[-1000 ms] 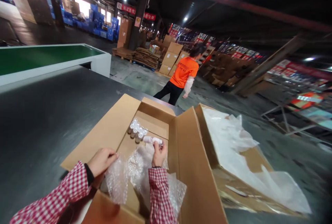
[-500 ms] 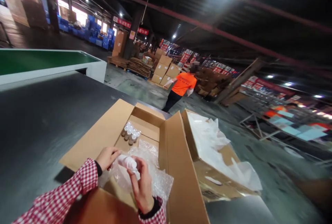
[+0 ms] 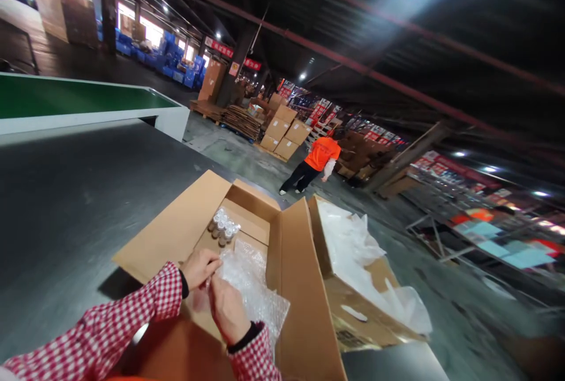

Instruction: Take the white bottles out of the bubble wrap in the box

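An open cardboard box (image 3: 176, 231) lies on a dark grey table (image 3: 75, 192) in front of me. In its far corner stand several small bottles with white caps (image 3: 223, 227). A sheet of bubble wrap (image 3: 253, 284) lies in the box's near half. My left hand (image 3: 199, 268) and my right hand (image 3: 226, 308) meet over the near end of the wrap and both pinch it; the small bottle between them is hidden by my fingers. Both sleeves are red-and-white check.
A second open box (image 3: 353, 304) with white plastic bags (image 3: 353, 239) stands to the right. A green conveyor (image 3: 75, 98) runs at the far left. A person in an orange shirt (image 3: 322, 154) walks away on the floor, near stacked cartons (image 3: 282, 131).
My right hand took a small bottle from the far side of the box to my left hand, turned over, and both hands now close on the bubble wrap around it. The person in orange walked further off.
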The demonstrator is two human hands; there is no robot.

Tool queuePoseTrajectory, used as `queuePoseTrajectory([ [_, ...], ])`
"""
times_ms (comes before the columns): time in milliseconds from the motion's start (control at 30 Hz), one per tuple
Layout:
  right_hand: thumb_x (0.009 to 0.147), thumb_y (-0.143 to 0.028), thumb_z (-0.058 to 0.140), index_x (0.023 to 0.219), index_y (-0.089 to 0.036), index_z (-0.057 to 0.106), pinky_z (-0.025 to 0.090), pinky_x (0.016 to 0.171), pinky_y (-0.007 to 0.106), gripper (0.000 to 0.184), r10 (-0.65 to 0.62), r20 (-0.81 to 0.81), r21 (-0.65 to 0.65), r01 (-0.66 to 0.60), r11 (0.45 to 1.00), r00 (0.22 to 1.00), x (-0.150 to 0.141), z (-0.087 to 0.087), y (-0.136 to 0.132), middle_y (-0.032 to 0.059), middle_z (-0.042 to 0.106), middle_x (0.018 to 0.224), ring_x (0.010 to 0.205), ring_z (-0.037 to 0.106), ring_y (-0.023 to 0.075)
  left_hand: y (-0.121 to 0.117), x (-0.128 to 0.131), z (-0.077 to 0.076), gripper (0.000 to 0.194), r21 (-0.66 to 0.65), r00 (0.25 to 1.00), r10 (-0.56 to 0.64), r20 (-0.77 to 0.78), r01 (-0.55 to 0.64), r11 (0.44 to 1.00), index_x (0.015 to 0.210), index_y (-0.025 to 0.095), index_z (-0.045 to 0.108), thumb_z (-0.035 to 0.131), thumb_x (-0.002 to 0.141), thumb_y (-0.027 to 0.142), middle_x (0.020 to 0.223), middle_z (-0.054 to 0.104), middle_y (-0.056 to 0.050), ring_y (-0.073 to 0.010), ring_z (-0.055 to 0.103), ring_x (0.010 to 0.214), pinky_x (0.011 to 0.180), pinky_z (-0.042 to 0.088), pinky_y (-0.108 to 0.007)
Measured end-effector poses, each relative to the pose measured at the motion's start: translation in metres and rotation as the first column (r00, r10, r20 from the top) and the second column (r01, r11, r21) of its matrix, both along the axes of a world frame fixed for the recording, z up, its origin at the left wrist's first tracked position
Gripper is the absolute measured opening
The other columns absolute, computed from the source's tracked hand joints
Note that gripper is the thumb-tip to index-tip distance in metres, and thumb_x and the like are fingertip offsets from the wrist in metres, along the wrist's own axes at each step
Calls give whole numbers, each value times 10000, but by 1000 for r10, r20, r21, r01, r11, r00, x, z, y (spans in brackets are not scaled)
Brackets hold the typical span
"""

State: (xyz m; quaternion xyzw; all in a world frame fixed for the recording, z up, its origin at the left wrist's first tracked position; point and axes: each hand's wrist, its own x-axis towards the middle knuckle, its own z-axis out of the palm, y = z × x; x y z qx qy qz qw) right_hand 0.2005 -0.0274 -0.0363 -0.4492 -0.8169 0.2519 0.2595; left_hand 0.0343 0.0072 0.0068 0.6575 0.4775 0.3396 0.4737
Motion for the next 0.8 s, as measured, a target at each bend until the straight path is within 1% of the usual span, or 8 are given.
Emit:
queuePoseTrajectory([
  [67, 961, -255, 418, 1128, -234, 660, 531, 840, 432, 295, 16, -128, 2, -16, 1000, 992, 13, 2, -1, 107, 711, 980, 894, 663, 257, 3, -3, 0, 417, -38, 997, 13, 75, -10, 999, 612, 190, 451, 437, 856, 528, 487, 489, -16, -170, 528, 439, 447, 380, -260],
  [133, 981, -397, 446, 1294, -259, 566, 498, 986, 465, 363, -133, -373, 3, 145, 989, 918, 34, -4, 0, 124, 658, 1234, 1117, 634, 261, 7, -8, 3, 451, -87, 987, 43, 157, -29, 996, 678, 182, 497, 458, 834, 603, 509, 489, -6, -187, 570, 466, 440, 432, -265],
  [200, 872, -655, 551, 1457, -257, 394, 393, 1126, 544, 725, -257, -558, -92, 249, 964, 789, 50, -15, 2, 171, 472, 1491, 1365, 483, 312, 11, -11, 10, 526, -138, 969, 73, 237, -41, 990, 763, 160, 548, 498, 780, 683, 551, 497, 2, -189, 594, 490, 454, 475, -273],
  [300, 509, -859, 710, 1565, -224, 162, 246, 1194, 631, 1349, -204, -505, -283, 62, 957, 838, 45, -29, 2, 224, 252, 1615, 1500, 245, 395, 14, -9, 25, 658, -205, 937, 86, 338, -16, 979, 854, 129, 581, 575, 673, 762, 614, 507, 12, -150, 583, 494, 488, 508, -263],
  [367, 433, -801, 797, 1579, -233, 144, 235, 1213, 601, 1436, -95, -479, -330, -78, 941, 873, 22, -31, 0, 203, 298, 1603, 1491, 276, 386, 14, -4, 35, 707, -236, 919, 97, 381, -4, 972, 853, 128, 567, 607, 619, 794, 616, 495, 25, -122, 560, 491, 501, 512, -245],
  [567, 825, -526, 657, 1239, -205, 639, 484, 1047, 481, 524, -248, -539, -273, 112, 956, 805, -7, -27, 8, 127, 680, 1248, 1155, 639, 301, 3, -30, 51, 688, -216, 930, 75, 359, 4, 976, 846, 124, 577, 655, 645, 778, 611, 537, 12, -120, 544, 504, 505, 494, -234],
  [733, 774, -442, 697, 1095, -230, 722, 471, 1052, 475, 386, -260, -512, -162, 205, 965, 818, 40, 4, 14, 101, 716, 1166, 1148, 633, 298, -3, -89, 78, 590, -208, 935, -355, -4, 346, 915, 719, 135, 666, 553, 804, 708, 518, 548, -25, -134, 520, 484, 518, 413, -231],
  [800, 796, -460, 671, 1059, -248, 734, 543, 926, 436, 344, -236, -484, -192, 161, 968, 842, 49, 23, 14, 82, 729, 1094, 1003, 679, 272, 4, -99, 82, 612, -158, 959, -283, -23, 276, 948, 836, 145, 743, 588, 756, 731, 649, 648, -67, -186, 607, 613, 612, 486, -263],
])
